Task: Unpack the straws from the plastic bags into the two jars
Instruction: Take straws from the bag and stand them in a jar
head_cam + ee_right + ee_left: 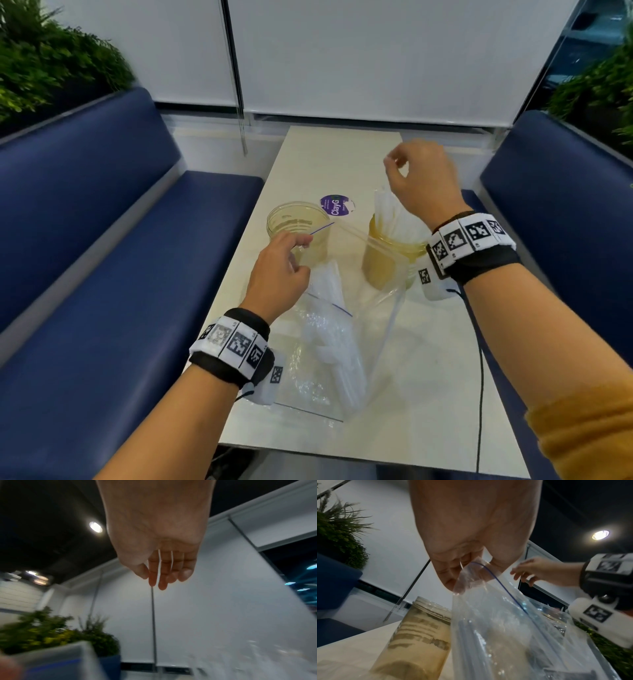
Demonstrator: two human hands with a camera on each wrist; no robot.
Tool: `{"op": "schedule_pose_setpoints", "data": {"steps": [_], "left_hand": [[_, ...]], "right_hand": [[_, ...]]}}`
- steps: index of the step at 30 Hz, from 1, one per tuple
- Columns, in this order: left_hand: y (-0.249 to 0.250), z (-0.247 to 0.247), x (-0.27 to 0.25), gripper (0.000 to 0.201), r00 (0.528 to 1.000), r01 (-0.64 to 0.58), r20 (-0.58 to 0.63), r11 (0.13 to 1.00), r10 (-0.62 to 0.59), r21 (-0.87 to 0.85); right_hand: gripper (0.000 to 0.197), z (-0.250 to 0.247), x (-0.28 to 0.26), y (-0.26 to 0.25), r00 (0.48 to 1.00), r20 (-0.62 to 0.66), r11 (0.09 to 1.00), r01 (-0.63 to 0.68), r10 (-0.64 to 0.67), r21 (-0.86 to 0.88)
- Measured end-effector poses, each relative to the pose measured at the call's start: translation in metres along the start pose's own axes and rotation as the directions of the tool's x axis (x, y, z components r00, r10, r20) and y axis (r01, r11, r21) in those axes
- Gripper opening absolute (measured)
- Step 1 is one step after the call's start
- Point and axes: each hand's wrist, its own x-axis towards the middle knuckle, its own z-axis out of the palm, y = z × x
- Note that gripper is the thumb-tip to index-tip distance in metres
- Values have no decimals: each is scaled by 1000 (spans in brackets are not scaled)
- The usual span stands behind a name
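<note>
My left hand [301, 245] pinches the top corner of a clear zip bag [376, 301] with a blue seal line and holds it up between the jars. A white straw [393, 318] leans inside it. The left wrist view shows my fingers [453, 577] curled on the bag [496, 628] beside the left jar [419, 635]. That left jar [294, 219] looks empty. The right jar [387, 260] holds white straws [390, 212]. My right hand [397, 164] hovers above them, fingers loosely curled and holding nothing [161, 580]. A second bag [325, 359] with straws lies on the table.
A purple round sticker [336, 205] lies on the pale table [428, 377] behind the jars. Blue benches [102, 240] run along both sides, with plants [51, 68] behind them. A black cable [479, 342] hangs from my right wrist over the table's right side.
</note>
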Motion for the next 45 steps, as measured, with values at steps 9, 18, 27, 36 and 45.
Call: {"op": "schedule_pose_setpoints", "data": {"steps": [9,18,27,36,45], "left_hand": [[11,6,-6,59,997,-69,33,997,71,-33],[2,3,-15,63,991,-126,46,991,128,-48],[-1,3,-19,62,997,-59,46,998,57,30],[5,20,-18,94,994,43,97,992,-55,122],[11,36,-14,36,995,-7,-97,951,-24,-308]], "right_hand": [[36,41,-80,-80,733,658,983,-82,172,-165],[54,85,-112,-66,577,761,946,-286,299,-155],[44,77,-117,-67,651,730,944,-329,208,24],[33,21,-93,-101,894,443,933,-106,-63,345],[33,24,-90,-118,946,319,765,-163,-58,623]]}}
